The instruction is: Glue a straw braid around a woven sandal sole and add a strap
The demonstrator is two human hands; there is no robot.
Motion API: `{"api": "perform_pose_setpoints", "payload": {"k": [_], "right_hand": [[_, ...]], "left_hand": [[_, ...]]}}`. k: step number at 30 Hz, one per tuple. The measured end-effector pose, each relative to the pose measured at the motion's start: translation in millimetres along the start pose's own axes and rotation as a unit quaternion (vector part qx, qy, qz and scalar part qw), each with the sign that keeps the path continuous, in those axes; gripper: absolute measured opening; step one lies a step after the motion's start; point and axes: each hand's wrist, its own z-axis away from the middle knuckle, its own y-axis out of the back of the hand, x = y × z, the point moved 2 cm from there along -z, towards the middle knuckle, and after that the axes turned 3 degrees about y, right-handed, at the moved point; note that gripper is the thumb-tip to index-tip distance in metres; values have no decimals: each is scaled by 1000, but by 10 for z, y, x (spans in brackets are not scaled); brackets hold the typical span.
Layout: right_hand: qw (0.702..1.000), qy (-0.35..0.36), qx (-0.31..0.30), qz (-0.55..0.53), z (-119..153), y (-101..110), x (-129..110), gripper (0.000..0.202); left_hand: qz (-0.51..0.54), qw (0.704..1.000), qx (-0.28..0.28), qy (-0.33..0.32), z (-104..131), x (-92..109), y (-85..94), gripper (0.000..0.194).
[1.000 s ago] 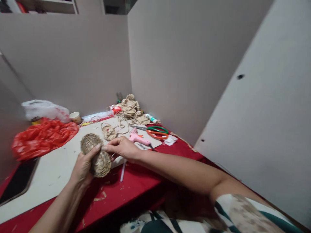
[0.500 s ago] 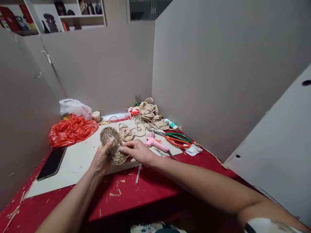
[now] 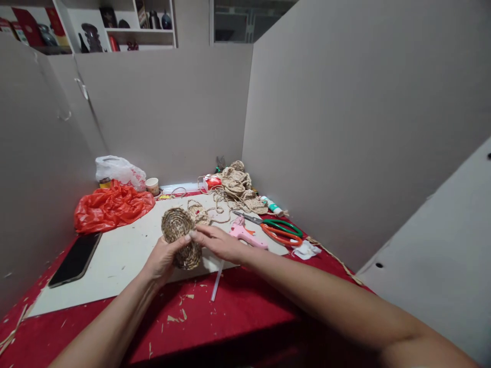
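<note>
A woven straw sole-shaped piece [image 3: 177, 224], coiled and narrower at its middle, is held up above the white board [image 3: 111, 260]. My left hand [image 3: 163, 258] grips its lower left side, with the thumb across the front. At its right edge my right hand [image 3: 215, 241] pinches the piece, and the two thumb tips nearly meet at the narrow middle. Just behind it on the board lies a small woven piece with a red spot [image 3: 199, 212]. A pink glue gun [image 3: 247, 236] rests to the right, partly behind my right hand and forearm.
Scissors with green and orange handles [image 3: 282, 232] lie right of the glue gun. Woven pieces and cord [image 3: 233, 184] are heaped at the back. A phone [image 3: 75, 259], a red plastic bag [image 3: 113, 207] and a paper cup [image 3: 152, 186] are left. A clear stick [image 3: 217, 282] lies in front.
My right fingers have shifted across the woven piece toward my left thumb. The piece sits slightly lower in view and is turned a little. The camera view has shifted slightly.
</note>
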Motion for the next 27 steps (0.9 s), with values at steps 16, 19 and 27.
{"api": "perform_pose_setpoints", "payload": {"k": [16,19,27], "right_hand": [[960,-100,-120,-233,-411,-101,209,55],[935,-103,-131,-312,-483,-143,190,53],[896,-139,-161,-390,-613,-237,214,38]], "left_hand": [[21,995,32,97,-147,-122,122,36],[22,994,38,102,-169,-140,182,34],[40,993,64,87,-205,-99,241,41]]}}
